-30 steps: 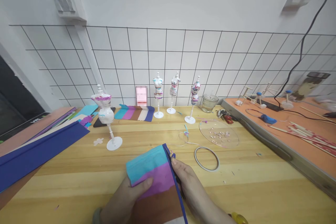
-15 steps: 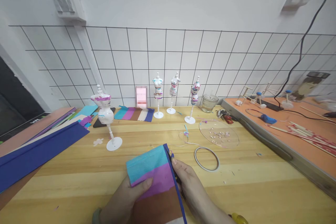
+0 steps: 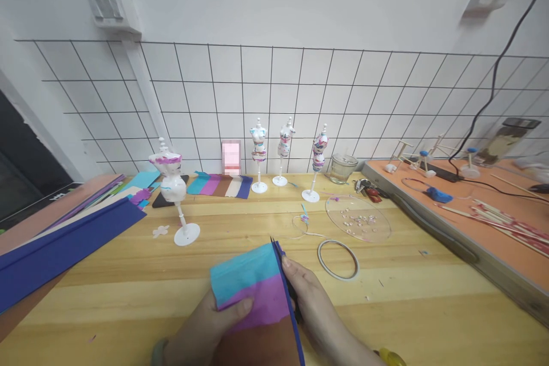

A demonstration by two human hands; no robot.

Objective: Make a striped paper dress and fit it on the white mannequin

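A folded sheet of crepe-like paper (image 3: 244,266) with blue, purple and brown bands and a dark blue edge is in front of me. My left hand (image 3: 221,320) grips it from the left, thumb on the purple band. My right hand (image 3: 309,297) is closed at the dark blue edge around black tweezers (image 3: 278,250), whose two thin tips point past the paper's top corner. Their lower part is mostly hidden by my fingers. A small white dress-form mannequin (image 3: 172,189) with purple trim stands at the left.
Three more small mannequins (image 3: 318,151) stand near the wall, beside a glass jar (image 3: 343,168). A ring of tape (image 3: 319,260) and a clear disc with small gems (image 3: 360,218) lie right. Coloured sheets (image 3: 64,240) are stacked left; an orange board (image 3: 472,206) borders the right.
The paper and both hands have shifted slightly to the right. The tweezers' tips now stick out beyond the paper's top corner, slightly apart.
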